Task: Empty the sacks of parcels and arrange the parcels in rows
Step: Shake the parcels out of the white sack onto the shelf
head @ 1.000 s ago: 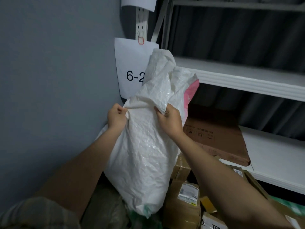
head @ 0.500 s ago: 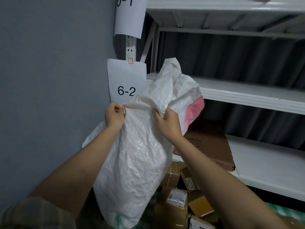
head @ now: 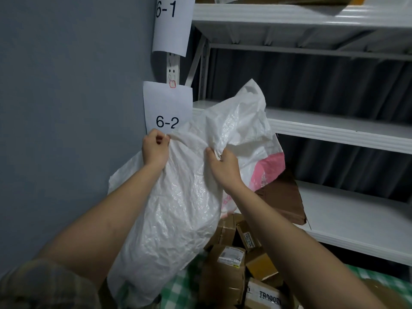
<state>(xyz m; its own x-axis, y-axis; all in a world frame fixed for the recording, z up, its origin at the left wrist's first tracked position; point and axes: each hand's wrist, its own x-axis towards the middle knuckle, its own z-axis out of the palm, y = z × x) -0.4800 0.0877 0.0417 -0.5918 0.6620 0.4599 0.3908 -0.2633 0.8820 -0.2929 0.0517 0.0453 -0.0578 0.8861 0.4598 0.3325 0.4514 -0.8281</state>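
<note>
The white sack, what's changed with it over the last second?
Both hands have lifted the white sack higher; its bottom has swung up off the parcels. The left hand and right hand still grip its bunched fabric as before.

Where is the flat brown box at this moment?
In the head view, the flat brown box lies right of centre on the lower white shelf, just behind the white sack and above the pile of parcels.

Crinkled, glossy woven-plastic sack [head: 178,215]; matt brown cardboard parcels [head: 225,270]; smooth white painted-metal shelves [head: 334,132].
</note>
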